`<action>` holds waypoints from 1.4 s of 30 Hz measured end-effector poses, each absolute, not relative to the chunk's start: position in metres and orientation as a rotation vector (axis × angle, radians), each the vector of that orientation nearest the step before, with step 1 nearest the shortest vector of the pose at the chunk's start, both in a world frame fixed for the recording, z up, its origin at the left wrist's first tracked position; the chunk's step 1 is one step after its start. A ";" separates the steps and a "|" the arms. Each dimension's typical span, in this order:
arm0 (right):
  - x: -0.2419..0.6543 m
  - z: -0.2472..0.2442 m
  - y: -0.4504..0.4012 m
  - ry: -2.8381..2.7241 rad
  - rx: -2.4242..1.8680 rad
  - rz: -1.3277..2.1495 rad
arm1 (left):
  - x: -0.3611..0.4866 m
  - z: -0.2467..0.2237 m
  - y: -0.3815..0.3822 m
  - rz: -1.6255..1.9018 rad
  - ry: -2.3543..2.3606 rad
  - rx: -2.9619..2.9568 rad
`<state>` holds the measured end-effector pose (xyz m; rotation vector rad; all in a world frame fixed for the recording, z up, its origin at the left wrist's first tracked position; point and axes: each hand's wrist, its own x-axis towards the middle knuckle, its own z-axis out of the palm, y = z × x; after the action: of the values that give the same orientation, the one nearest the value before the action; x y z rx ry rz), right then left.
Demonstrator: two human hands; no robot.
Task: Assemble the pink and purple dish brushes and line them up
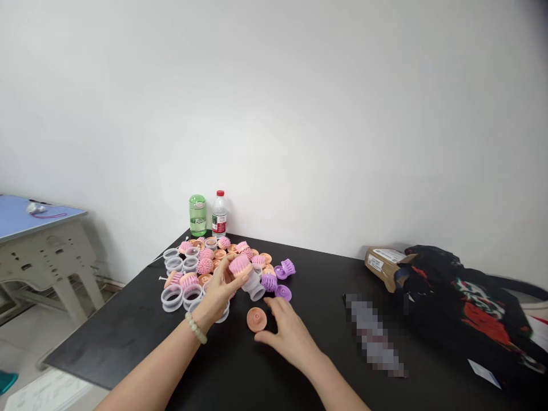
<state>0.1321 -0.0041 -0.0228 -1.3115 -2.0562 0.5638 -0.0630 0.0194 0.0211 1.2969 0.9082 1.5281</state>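
Between the thumb and fingers of my left hand (pixel 220 292) is a pink bristled silicone brush head (pixel 240 265) with a peach base, raised over the pile. My right hand (pixel 290 331) is open, its fingers curved beside a round peach disc (pixel 257 319) with a central knob, lying on the black table (pixel 325 285); I cannot tell whether the thumb touches it. Just beyond sit translucent rings (pixel 257 292), a purple bristled brush head (pixel 269 283) and a purple disc (pixel 283 293). Several clear rings (pixel 172 298), pink brush heads (pixel 205 266) and peach discs spread around my left hand.
A green bottle (pixel 197 216) and a red-capped water bottle (pixel 220 214) stand at the back by the wall. To the right lie a blurred-out flat item (pixel 372 337), a brown box (pixel 383 265) and a black printed bag (pixel 466 308). A blue-topped desk (pixel 38 217) stands left.
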 end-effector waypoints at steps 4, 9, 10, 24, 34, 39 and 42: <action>0.119 -0.026 -0.009 -2.234 -1.374 0.376 | -0.060 0.017 0.021 1.485 0.860 1.256; 0.133 -0.015 -0.007 -2.085 -1.287 0.512 | -0.059 0.018 0.015 1.344 0.894 1.354; 0.137 -0.013 -0.006 -2.042 -1.265 0.513 | -0.059 0.018 0.014 1.288 0.882 1.384; 0.143 -0.007 -0.007 -1.785 -1.097 0.579 | -0.048 0.020 0.006 1.068 0.846 1.446; 0.144 -0.012 -0.010 -1.898 -0.857 0.203 | -0.046 0.010 0.009 0.949 0.859 1.218; 0.147 0.001 -0.013 -2.014 -0.628 0.055 | -0.045 0.011 0.009 0.790 0.811 1.173; 0.149 0.007 -0.015 -2.074 -0.528 0.011 | -0.046 0.009 0.010 0.710 0.807 1.131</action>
<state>0.1486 -0.0148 0.0072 -0.5279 -2.0736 0.0114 -0.0458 0.0102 0.0093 1.1314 0.8071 0.7104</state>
